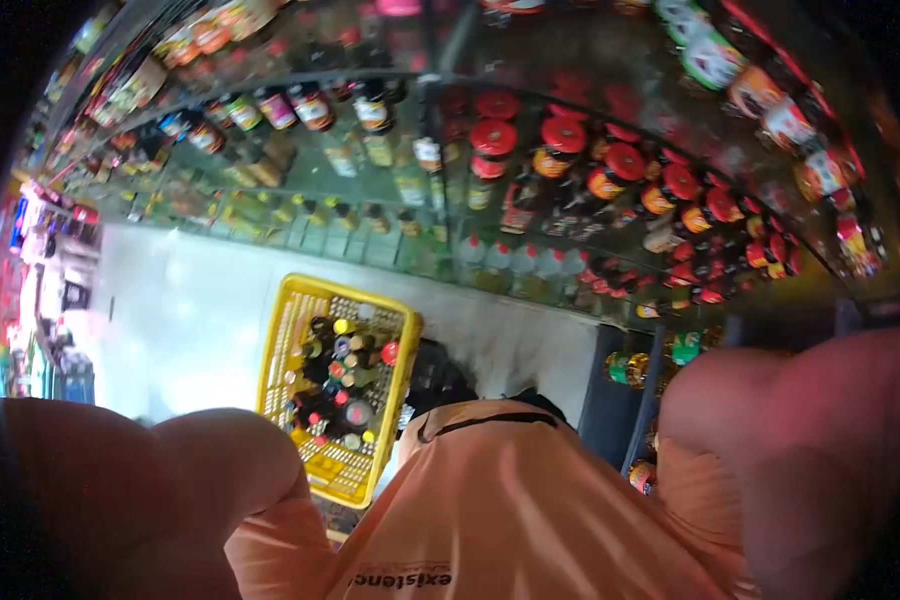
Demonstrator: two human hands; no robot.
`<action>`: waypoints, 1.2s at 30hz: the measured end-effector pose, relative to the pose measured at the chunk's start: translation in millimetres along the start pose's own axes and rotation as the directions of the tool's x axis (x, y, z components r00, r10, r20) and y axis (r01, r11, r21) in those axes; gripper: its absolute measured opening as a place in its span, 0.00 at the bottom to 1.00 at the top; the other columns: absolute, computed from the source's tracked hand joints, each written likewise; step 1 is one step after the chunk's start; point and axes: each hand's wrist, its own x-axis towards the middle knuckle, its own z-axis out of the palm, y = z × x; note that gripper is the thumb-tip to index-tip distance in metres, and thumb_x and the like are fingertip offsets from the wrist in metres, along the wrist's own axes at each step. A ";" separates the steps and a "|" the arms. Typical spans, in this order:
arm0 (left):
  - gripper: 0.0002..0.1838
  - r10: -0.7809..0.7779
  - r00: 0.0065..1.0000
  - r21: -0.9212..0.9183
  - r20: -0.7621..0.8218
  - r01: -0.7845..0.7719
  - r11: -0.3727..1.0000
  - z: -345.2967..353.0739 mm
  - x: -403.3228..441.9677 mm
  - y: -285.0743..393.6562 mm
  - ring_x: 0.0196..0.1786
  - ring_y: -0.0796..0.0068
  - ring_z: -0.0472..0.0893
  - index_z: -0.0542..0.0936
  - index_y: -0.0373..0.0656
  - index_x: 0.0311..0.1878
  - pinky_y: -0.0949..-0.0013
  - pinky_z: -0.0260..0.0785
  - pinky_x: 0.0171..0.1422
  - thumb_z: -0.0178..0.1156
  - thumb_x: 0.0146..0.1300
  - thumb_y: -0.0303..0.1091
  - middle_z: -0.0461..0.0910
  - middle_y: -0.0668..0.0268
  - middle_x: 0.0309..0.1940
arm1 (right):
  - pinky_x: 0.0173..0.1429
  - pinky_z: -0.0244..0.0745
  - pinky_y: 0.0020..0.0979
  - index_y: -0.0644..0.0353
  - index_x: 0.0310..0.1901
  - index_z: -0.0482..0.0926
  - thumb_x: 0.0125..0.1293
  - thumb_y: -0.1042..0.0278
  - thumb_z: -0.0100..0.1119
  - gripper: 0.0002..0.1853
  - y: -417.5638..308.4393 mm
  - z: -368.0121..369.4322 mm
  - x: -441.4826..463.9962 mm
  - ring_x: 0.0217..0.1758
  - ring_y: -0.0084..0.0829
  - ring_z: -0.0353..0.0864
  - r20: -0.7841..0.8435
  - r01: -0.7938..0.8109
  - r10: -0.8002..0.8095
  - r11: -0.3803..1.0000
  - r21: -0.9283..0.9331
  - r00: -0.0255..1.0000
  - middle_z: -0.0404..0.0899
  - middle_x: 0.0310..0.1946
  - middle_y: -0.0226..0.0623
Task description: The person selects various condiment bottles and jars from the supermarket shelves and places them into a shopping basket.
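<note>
Neither of my hands shows. Only my bent left arm [210, 460] at the lower left and my bent right arm [800, 420] at the lower right are visible, both in the sleeves of an orange shirt [500, 480]. Beside my feet, on the floor, stands a yellow plastic basket [406, 350] with slotted walls. Many bottles [335, 372] with yellow, red, green and dark caps are crowded inside it. What my hands hold or touch, if anything, is out of view.
Glass shelves ahead carry dark bottles [313, 108], red-lidded jars [562, 140] and clear bottles [523, 262]. A dark rack [610, 400] with oil bottles [627, 369] stands by my right arm. Pale floor [190, 310] stretches left toward a bright area with goods.
</note>
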 end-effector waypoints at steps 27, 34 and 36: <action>0.21 -0.836 -0.405 0.848 0.371 0.515 0.127 139.0 -621.2 -105.1 0.51 0.56 0.85 0.79 0.52 0.49 0.50 0.77 0.53 0.64 0.60 0.54 0.86 0.61 0.44 | 0.47 0.79 0.29 0.59 0.53 0.81 0.69 0.64 0.63 0.14 -247.5 37.1 -338.9 0.40 0.25 0.86 0.257 -0.672 0.658 -0.514 -0.533 -0.708 0.87 0.39 0.37; 0.14 -0.886 0.013 0.601 0.463 0.731 0.324 73.2 -531.5 -80.5 0.43 0.54 0.84 0.82 0.50 0.46 0.55 0.77 0.45 0.66 0.59 0.43 0.84 0.60 0.36 | 0.45 0.80 0.33 0.59 0.51 0.81 0.68 0.63 0.63 0.14 -241.4 48.4 -333.4 0.39 0.33 0.87 0.264 -0.671 0.648 -0.528 -0.520 -0.714 0.87 0.39 0.41; 0.15 -0.888 0.083 0.570 0.453 0.738 0.360 46.7 -489.3 -73.0 0.42 0.54 0.84 0.82 0.48 0.46 0.55 0.77 0.44 0.67 0.58 0.42 0.84 0.60 0.35 | 0.46 0.80 0.33 0.59 0.51 0.81 0.68 0.64 0.63 0.13 -238.6 58.6 -342.4 0.39 0.34 0.87 0.314 -0.734 0.693 -0.463 -0.496 -0.649 0.87 0.40 0.41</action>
